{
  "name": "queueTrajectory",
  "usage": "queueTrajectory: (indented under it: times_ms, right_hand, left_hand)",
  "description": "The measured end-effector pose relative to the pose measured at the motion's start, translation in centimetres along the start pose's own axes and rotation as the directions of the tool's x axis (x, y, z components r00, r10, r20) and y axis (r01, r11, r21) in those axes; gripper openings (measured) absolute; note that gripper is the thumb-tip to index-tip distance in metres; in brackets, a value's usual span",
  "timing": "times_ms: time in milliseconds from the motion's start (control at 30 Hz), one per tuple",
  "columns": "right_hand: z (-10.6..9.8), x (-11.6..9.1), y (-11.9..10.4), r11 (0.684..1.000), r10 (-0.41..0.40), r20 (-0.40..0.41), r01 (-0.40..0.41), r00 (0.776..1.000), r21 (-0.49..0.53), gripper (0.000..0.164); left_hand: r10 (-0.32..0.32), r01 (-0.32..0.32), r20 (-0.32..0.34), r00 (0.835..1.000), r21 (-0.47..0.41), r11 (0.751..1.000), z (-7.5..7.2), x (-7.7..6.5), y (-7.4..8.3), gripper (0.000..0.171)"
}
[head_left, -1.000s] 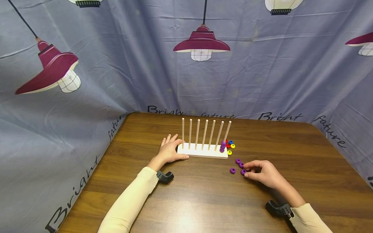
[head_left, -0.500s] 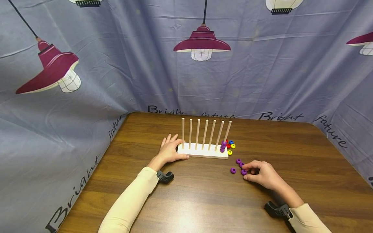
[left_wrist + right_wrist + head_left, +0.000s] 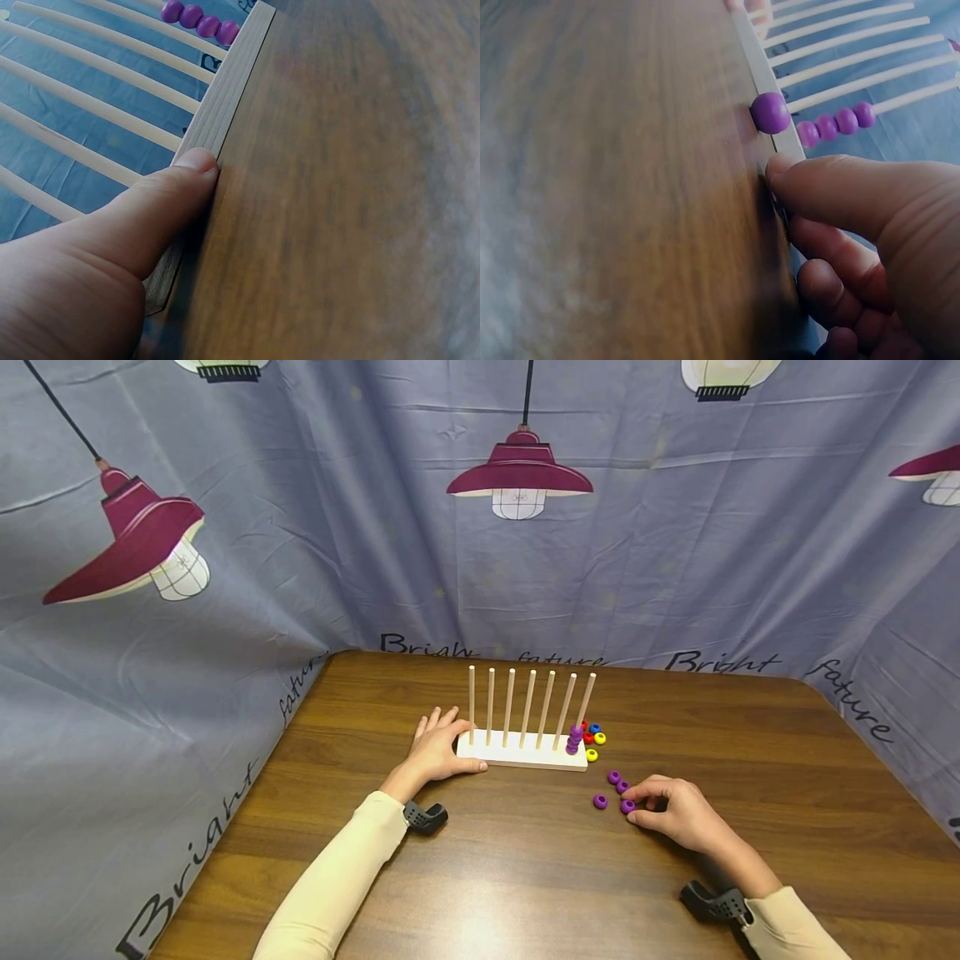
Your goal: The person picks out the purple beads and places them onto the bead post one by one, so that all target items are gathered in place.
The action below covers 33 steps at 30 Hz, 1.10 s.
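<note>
A white base with a row of upright wooden pegs, a peg rack (image 3: 521, 752), stands on the table. My left hand (image 3: 432, 750) holds its left end, the thumb on the front edge and the other fingers spread behind. Several purple beads (image 3: 573, 740) are stacked on the rightmost peg. My right hand (image 3: 678, 810) rests at the table, thumb and index finger pinching a purple bead (image 3: 627, 807); in the right wrist view the thumb (image 3: 832, 191) hides that bead. Close by lie three loose purple beads, one (image 3: 601, 802) to the left and two just beyond.
Behind and beside the rack's right end lie loose red, blue and yellow beads, among them a blue bead (image 3: 595, 728) and a yellow bead (image 3: 592, 755). A brown wooden table (image 3: 480, 877) carries everything. A grey-blue printed curtain (image 3: 360, 552) hangs around its far side and left side.
My right hand has shifted very slightly left, its thumb and index finger staying around the same bead. The left hand and the rack have stayed put.
</note>
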State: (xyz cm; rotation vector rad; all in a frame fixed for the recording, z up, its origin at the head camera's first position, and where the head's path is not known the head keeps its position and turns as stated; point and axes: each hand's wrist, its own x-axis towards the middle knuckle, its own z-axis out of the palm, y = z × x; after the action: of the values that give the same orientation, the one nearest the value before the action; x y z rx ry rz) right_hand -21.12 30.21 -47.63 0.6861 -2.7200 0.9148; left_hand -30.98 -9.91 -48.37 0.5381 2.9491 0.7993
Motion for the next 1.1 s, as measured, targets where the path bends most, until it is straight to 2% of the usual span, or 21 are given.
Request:
queueTrajectory:
  times_ms: [133,300,667,1100]
  right_hand:
    - [-0.1,0.0,0.0,1.000,0.009,0.006,-0.009,1.000,0.025,0.019]
    - [-0.5,0.0,0.0,0.997,0.057,0.027,-0.058,0.998,0.052,0.017]
    - [-0.8,0.0,0.2,0.990,0.083,0.021,-0.085,0.996,0.109,0.016]
    - [-2.5,0.9,-0.6,0.992,0.098,-0.030,-0.095,0.995,0.088,0.017]
  left_hand:
    - [0.001,-0.001,0.001,1.000,-0.002,1.000,0.0,0.0,-0.1,0.079]
    - [0.004,-0.004,-0.008,1.000,-0.005,1.000,0.0,-0.1,-0.1,0.079]
    - [0.000,0.000,-0.005,1.000,-0.006,1.000,-0.2,-0.2,0.2,0.078]
    - [0.003,-0.003,-0.004,1.000,-0.007,1.000,-0.2,-0.1,0.3,0.076]
